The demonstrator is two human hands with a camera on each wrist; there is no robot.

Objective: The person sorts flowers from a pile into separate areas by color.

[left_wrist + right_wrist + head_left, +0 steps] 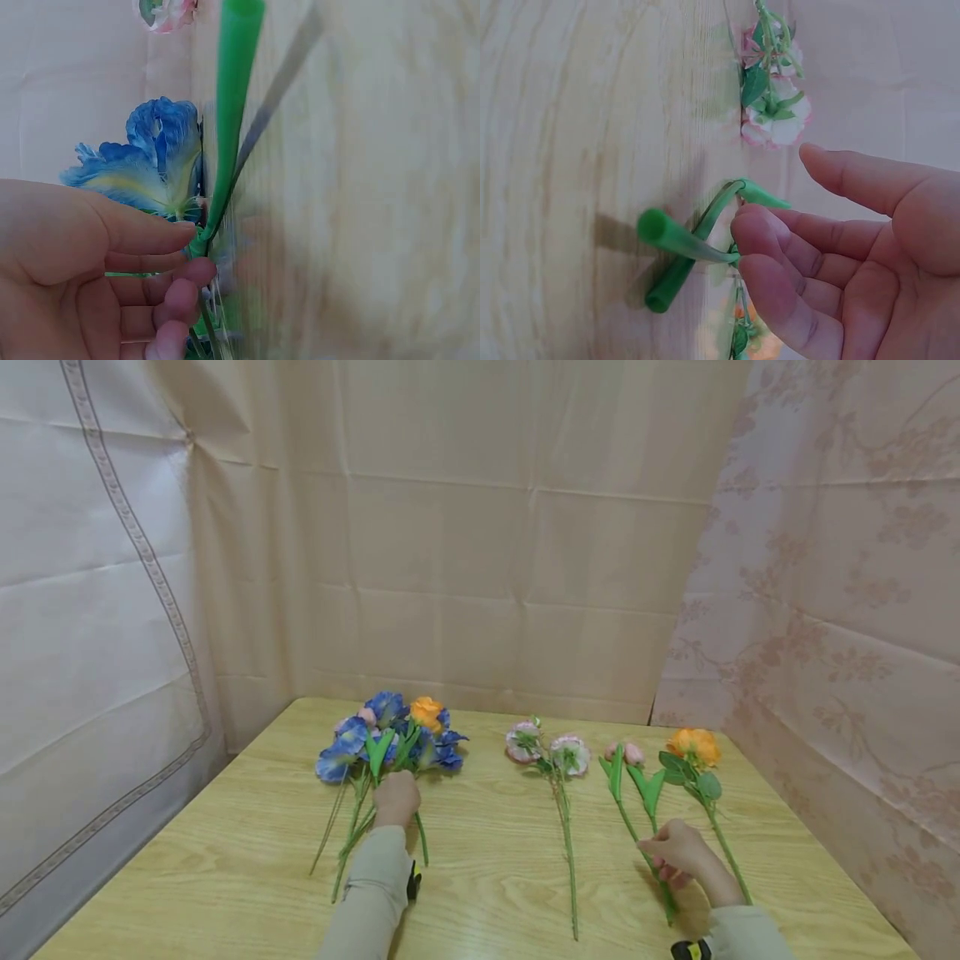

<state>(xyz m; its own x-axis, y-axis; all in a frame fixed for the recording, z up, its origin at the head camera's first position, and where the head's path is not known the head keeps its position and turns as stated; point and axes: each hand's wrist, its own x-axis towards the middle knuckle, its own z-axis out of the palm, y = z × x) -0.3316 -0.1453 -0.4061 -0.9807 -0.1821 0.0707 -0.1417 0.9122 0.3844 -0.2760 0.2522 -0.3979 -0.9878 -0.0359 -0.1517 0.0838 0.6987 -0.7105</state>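
At the left of the table my left hand [397,798] pinches a green flower stem [234,105] between thumb and fingers. It is close over the wood, among a bunch of artificial blue irises [347,745]. An orange flower [426,712] and a pink tulip [367,716] lie in that bunch. My right hand [681,850] is over two pink tulips [633,753] at the right, its fingertips right by their green stems [676,238]. In the right wrist view the thumb stands away from the loosely bent fingers.
Two pale pink-and-white flowers [570,755] lie between the hands, stems toward me. Right of the tulips lies another orange flower [694,747] with leaves. Beige curtains [480,543] hang behind the wooden table [480,877], with more cloth at both sides.
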